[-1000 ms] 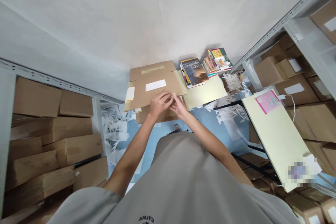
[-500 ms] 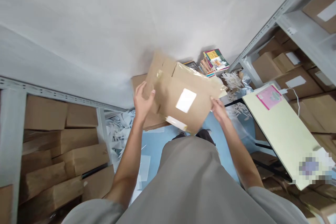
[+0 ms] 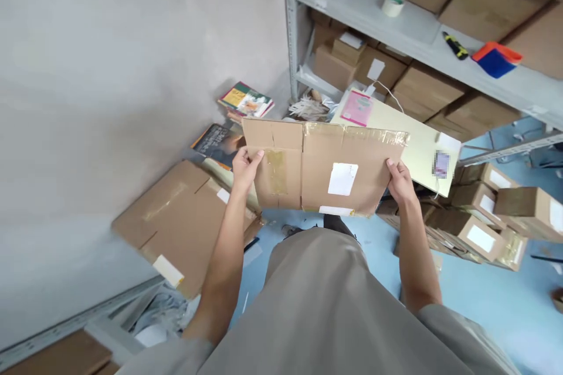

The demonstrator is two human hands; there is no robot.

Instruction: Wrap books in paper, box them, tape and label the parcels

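Note:
A flattened cardboard box (image 3: pixel 321 158) spans the space in front of my body, held up by both hands. White labels and strips of clear tape show on its face. My left hand (image 3: pixel 247 171) pinches its left edge, thumb in front. At the opposite edge, my right hand (image 3: pixel 400 180) is closed on the cardboard with its thumb on top. Another flattened cardboard box (image 3: pixel 176 217) leans lower down by the wall, to the left of my left forearm.
Stacked books (image 3: pixel 247 101) and a dark-covered book (image 3: pixel 220 143) lie by the wall. A pale yellow table (image 3: pixel 417 152) bears a pink booklet (image 3: pixel 357 108). Shelving (image 3: pixel 373 17) with boxes, a tape roll (image 3: pixel 393 5) and a cutter (image 3: pixel 455 45) rises at right. Cartons (image 3: pixel 479 234) stand on the blue floor.
My view has swung to the right, bringing the shelves and table closer to the middle. The held cardboard has gone from tilted to nearly level, with both hands still on it.

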